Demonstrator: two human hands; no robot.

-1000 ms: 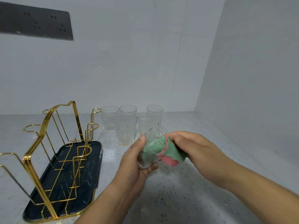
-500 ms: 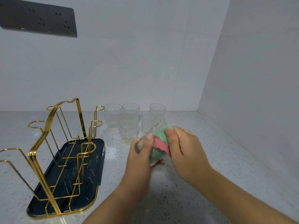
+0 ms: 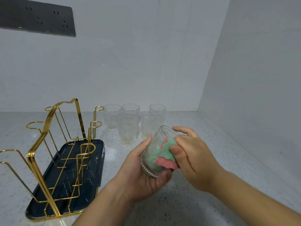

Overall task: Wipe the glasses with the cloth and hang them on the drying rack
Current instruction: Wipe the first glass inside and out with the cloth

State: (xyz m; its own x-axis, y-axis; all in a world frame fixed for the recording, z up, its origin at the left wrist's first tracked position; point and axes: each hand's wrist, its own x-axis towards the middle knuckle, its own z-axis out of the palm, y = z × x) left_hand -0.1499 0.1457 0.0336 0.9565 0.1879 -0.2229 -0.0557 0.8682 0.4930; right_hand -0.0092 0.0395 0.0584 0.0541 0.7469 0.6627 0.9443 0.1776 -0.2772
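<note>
Countertop (image 3: 203, 201), pale and speckled, runs back to a corner where the rear wall (image 3: 130, 62) meets the right wall (image 3: 260, 79), and we see bare surface on the right side between the hands and that wall. On the left stands the gold wire drying rack (image 3: 31, 156) in its dark tray (image 3: 95, 168), the tray's right edge near the left forearm, with a strip of counter between them. Behind the hands, close to the rear wall, a cluster of glasses (image 3: 112, 117) stands upright just beside the rack's far end. A dark socket panel (image 3: 37, 20) sits high on the rear wall. Above the counter, in front of that cluster, we find the held glass (image 3: 150, 152), tilted with its mouth up and away. The left hand (image 3: 141, 175) cradles it from below, thumb lying along the near side and fingers curled under the ribbed base. The right hand (image 3: 193, 157) pinches the green and pink cloth (image 3: 167, 152) against the glass, thumb pressing on the cloth and the other fingers bent close together at the rim. Green shows through the glass wall, yet we cannot tell how far the cloth reaches inside.
</note>
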